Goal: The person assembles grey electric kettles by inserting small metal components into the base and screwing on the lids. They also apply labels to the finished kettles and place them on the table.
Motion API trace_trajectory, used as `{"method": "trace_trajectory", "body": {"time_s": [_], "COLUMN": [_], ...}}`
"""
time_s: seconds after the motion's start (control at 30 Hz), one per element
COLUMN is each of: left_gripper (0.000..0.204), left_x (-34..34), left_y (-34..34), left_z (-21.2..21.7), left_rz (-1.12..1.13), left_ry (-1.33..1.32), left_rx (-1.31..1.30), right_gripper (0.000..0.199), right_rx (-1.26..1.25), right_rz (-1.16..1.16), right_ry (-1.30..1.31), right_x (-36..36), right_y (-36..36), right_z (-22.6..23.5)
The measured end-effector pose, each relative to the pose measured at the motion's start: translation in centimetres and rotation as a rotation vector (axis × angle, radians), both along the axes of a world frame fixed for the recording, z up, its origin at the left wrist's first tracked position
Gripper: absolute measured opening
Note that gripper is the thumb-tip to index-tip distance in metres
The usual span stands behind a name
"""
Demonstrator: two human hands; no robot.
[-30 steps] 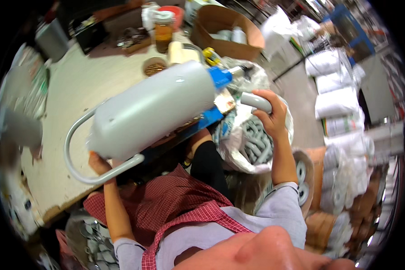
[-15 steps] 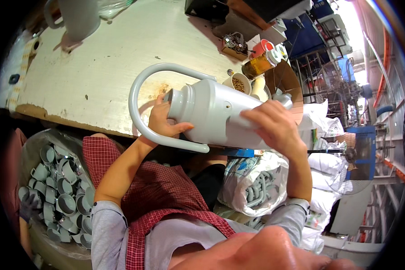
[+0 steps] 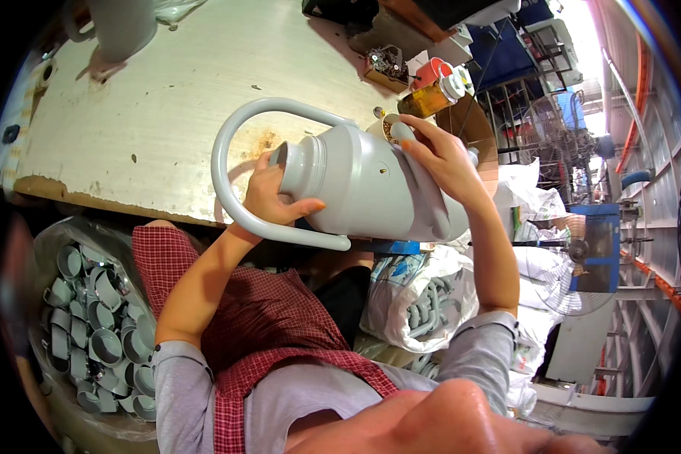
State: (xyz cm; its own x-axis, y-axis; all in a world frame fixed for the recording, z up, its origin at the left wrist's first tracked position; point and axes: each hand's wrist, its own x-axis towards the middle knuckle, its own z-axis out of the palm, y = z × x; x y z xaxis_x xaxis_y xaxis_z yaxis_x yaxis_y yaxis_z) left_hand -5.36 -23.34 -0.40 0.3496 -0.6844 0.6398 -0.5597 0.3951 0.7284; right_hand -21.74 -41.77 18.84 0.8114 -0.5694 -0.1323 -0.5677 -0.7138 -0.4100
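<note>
A pale grey jug body [image 3: 359, 178] lies on its side across the table's front edge, neck toward the left. A large grey loop handle [image 3: 221, 159] arches round its neck end. My left hand [image 3: 268, 193] is closed round the neck, thumb on the near side. With my right hand [image 3: 443, 155] I grip the upper end of a smaller curved grey handle [image 3: 424, 181], which lies crosswise against the jug's wall toward the base. A small brass-coloured stud [image 3: 382, 171] stands out of the jug's side.
Beyond my right hand are a cup of small brass parts [image 3: 390, 130], an amber-filled jar [image 3: 425, 100], a red cup [image 3: 430, 72] and a box of metal bits [image 3: 387, 66]. A bag of grey parts [image 3: 102, 333] stands lower left, a white sack of handles [image 3: 424, 303] lower right.
My right hand has come up and now holds the smaller curved handle against the jug. The left hand keeps its grip on the neck. The other person's gloved hand has left the bag.
</note>
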Motion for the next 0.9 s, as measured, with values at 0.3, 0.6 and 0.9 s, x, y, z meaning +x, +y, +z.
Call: {"method": "trace_trajectory", "body": {"time_s": [0.3, 0.6, 0.9], "left_gripper": [0.06, 0.059, 0.059], "left_x": [0.2, 0.1, -0.2], "left_y": [-0.2, -0.6, -0.5], "left_z": [-0.3, -1.1, -0.3], "left_rz": [0.06, 0.109, 0.109], "left_ry": [-0.049, -0.053, -0.014], "left_rx": [-0.057, -0.049, -0.122], "right_gripper": [0.036, 0.032, 0.03], "right_rx": [-0.403, -0.312, -0.257], "right_rz": [0.435, 0.412, 0.433], "right_ry": [-0.128, -0.048, 0.02], "right_x": [-1.3, -0.9, -0.3], "right_y": [4.5, 4.1, 3.5], "right_z": [3.2, 2.4, 2.4]}}
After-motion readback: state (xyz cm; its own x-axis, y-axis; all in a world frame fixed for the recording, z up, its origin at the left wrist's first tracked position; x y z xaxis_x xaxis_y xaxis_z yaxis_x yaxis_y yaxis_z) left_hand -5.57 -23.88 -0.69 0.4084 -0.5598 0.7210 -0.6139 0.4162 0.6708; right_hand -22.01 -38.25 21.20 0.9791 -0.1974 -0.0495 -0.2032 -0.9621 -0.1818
